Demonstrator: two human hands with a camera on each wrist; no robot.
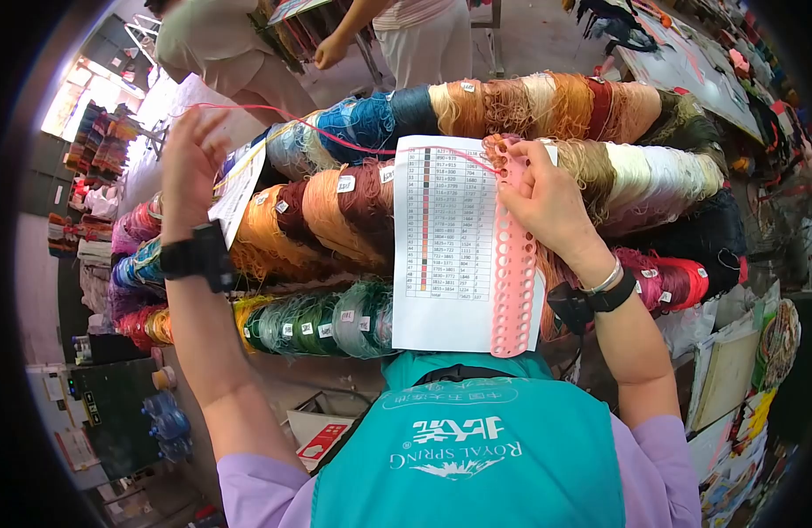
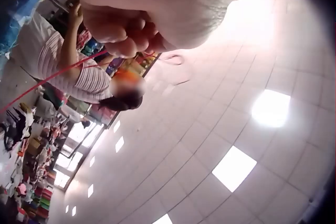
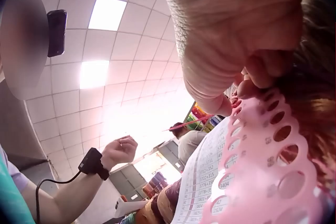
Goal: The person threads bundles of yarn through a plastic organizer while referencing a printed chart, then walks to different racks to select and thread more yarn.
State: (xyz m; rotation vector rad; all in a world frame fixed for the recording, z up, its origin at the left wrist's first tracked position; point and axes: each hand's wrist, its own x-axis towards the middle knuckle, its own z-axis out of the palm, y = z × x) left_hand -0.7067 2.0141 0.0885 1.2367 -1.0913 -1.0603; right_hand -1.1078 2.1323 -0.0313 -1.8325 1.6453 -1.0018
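My left hand (image 1: pixel 193 167) is raised at the left, its fingers curled on a pinkish-red thread (image 1: pixel 337 141). In the left wrist view the thread (image 2: pixel 52 78) runs out from under the curled fingertips (image 2: pixel 122 47). From there it spans across to the top of a pink strip (image 1: pixel 510 290) with round holes along both edges. My right hand (image 1: pixel 551 207) pinches this strip near its top end, where several brownish threads are looped. Beneath the strip lies a white printed sheet (image 1: pixel 441 319) with a table of numbers and colour swatches.
Rows of thread bundles (image 1: pixel 336 207) in many colours, some with white labels, spread out before me. A second paper (image 1: pixel 241 189) lies at the left. Two people stand beyond the bundles, one in a light shirt (image 1: pixel 208 40). A blue water bottle (image 1: pixel 167 427) is at lower left.
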